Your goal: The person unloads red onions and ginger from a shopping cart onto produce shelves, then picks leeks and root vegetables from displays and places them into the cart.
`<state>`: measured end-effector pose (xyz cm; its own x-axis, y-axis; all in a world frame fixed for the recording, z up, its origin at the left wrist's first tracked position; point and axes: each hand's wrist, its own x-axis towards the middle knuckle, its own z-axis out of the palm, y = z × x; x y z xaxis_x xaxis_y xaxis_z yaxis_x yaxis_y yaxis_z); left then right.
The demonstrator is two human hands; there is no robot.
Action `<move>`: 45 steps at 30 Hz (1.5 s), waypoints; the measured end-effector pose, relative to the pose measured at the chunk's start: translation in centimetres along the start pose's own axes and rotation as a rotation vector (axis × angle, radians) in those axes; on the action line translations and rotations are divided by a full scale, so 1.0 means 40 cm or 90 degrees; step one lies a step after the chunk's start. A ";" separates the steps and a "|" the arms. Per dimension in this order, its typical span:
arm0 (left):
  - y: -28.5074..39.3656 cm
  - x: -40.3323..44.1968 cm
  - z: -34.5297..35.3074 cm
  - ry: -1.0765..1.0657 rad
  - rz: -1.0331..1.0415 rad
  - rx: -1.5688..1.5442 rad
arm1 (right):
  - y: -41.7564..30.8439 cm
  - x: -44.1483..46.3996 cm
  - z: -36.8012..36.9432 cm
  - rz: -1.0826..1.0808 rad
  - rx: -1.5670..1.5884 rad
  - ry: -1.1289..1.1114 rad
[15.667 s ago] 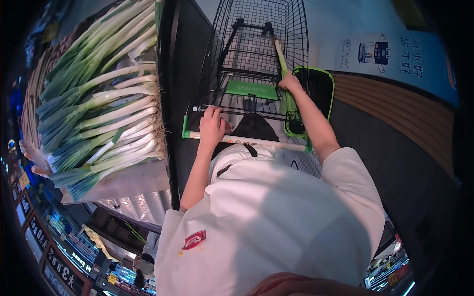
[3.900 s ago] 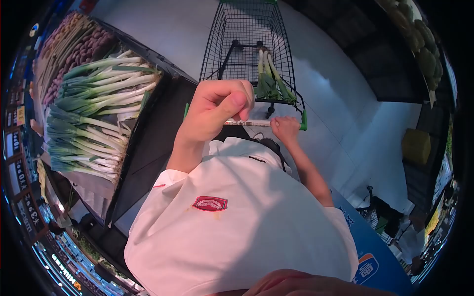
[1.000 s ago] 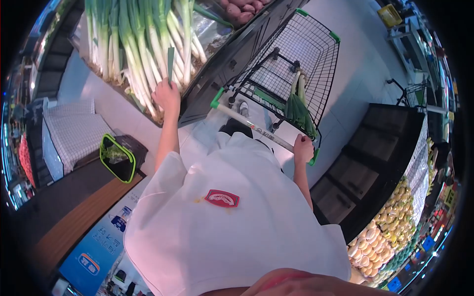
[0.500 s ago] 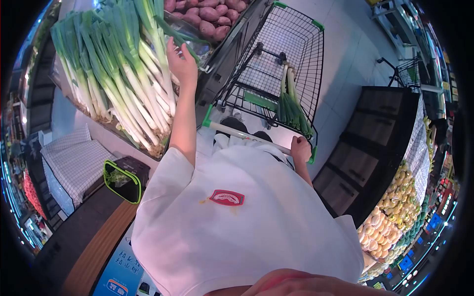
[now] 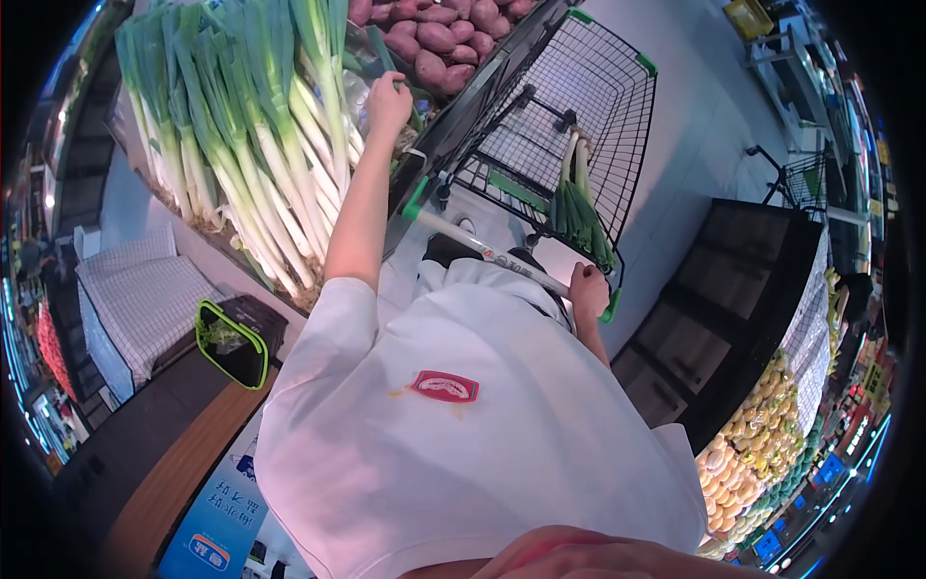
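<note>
My left hand point(image 5: 389, 104) is reaching to the right edge of the leek pile, its fingers curled closed on a long green leaf point(image 5: 382, 50) that shows above and below them. Clear plastic point(image 5: 357, 95) lies beside that hand. To its left, many leeks point(image 5: 231, 125) lie side by side, green tops away from me and white root ends towards me. My right hand point(image 5: 587, 287) is wrapped around the right end of the shopping cart's handle point(image 5: 502, 257). Inside the wire cart point(image 5: 617, 145), a bunch of leeks point(image 5: 576, 207) rests with its green leaves towards me.
Purple-red sweet potatoes point(image 5: 434, 39) fill the bin beyond the leeks. A green-rimmed black container point(image 5: 231, 345) stands at my left. On the right is a dark stand point(image 5: 719, 289) with packed yellow produce point(image 5: 762, 415) beside it. Another cart point(image 5: 803, 179) is farther off.
My left hand's fingers have closed in, and the green leaf beside them has shifted right. The view has turned slightly. My right hand stays on the handle.
</note>
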<state>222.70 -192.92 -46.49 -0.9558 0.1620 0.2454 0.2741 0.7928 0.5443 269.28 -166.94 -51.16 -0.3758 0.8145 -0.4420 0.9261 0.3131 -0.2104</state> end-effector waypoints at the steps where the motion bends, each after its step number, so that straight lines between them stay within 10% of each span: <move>1: 0.011 0.005 -0.006 0.018 -0.042 0.023 | -0.009 0.007 0.000 -0.004 -0.004 -0.001; 5: 0.007 0.031 -0.044 0.090 -0.243 0.048 | -0.043 0.034 -0.004 -0.023 -0.006 0.004; 11: -0.015 -0.007 -0.031 0.202 -0.044 -0.017 | -0.054 0.040 0.001 -0.066 0.039 0.053; 14: 0.138 -0.141 -0.074 0.098 -0.052 0.260 | -0.044 0.049 0.012 -0.082 0.057 0.094; 18: 0.284 -0.356 -0.038 0.010 0.228 -0.001 | -0.036 0.079 0.019 -0.042 0.051 0.132; 28: 0.178 -0.516 0.064 -0.205 0.334 0.038 | -0.013 0.154 -0.002 -0.019 0.055 0.174; 45: 0.412 -0.222 0.366 -0.508 -0.107 0.294 | -0.101 0.494 -0.113 0.005 0.026 0.113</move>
<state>234.13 -172.72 -51.43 -0.8160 0.2437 -0.5241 0.2204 0.9695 0.1075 258.27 -149.88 -55.10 -0.3533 0.8915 -0.2837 0.9256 0.2890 -0.2443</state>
